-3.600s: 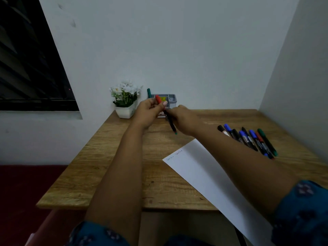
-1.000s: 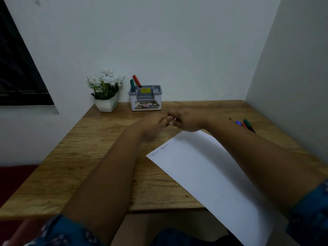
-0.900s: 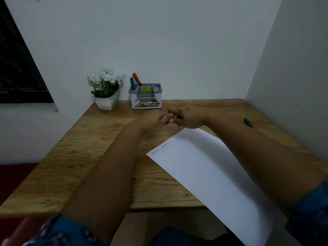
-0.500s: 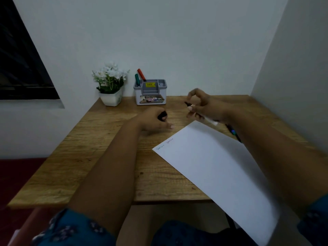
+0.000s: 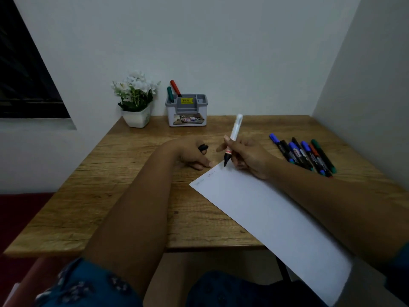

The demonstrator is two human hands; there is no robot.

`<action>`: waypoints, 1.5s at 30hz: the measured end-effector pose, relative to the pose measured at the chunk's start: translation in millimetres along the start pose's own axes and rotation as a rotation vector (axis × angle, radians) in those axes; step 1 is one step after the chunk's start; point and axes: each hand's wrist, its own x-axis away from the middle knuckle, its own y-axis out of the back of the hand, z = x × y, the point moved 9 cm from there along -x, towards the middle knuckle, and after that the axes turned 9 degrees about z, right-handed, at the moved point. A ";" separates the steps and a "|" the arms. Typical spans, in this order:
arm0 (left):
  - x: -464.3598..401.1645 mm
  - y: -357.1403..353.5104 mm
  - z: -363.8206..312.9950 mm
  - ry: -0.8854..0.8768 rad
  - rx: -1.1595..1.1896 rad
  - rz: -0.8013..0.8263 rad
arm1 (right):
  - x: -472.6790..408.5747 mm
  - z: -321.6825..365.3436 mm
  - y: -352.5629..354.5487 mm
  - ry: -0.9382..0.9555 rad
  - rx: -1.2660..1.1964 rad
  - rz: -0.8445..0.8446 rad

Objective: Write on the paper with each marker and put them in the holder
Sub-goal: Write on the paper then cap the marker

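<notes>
desk (image 5: pixel 124 191), wooden, set into a corner of pale walls; dark window at far left.

flower pot (image 5: pixel 136 117): white, with white blooms, at the desk's far left corner.

holder (image 5: pixel 187 110): grey and white, with a yellow sticker, at the far edge just right of the flower pot. a green marker (image 5: pixel 170 94) and a red marker (image 5: pixel 175 87) stand in its left rear part, caps up, leaning.

left hand (image 5: pixel 191 151): resting on the desk near the middle, fingers curled loosely round a black cap (image 5: pixel 203 148); one fingertip lies at the far corner of the paper.

paper (image 5: pixel 265 218): white sheet, lying at a slant from the desk's middle out past the near edge on the right. two faint small words near its far corner; not legible.

right hand (image 5: pixel 250 156): closed in a writing grip round a white marker (image 5: pixel 232 138), uncapped, black tip touching or just above the paper's far corner; which of the two cannot be told. forearm lies across the paper.

loose markers (image 5: pixel 303 154): a row lying side by side near the right edge of the desk, capped, with blue, black, red and green caps.
</notes>
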 end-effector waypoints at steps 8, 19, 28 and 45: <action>-4.1 0.8 2.3 0.008 -0.008 -0.007 | 6.9 2.0 5.1 0.079 0.082 -0.083; -2.9 0.3 3.4 0.039 0.018 0.024 | 3.1 7.0 2.5 0.136 0.373 -0.044; -0.8 0.0 3.0 0.045 0.027 0.012 | 1.2 5.6 6.3 0.112 0.438 -0.079; 2.0 -2.2 1.4 0.050 0.044 0.015 | 3.6 3.8 6.4 0.054 0.291 0.023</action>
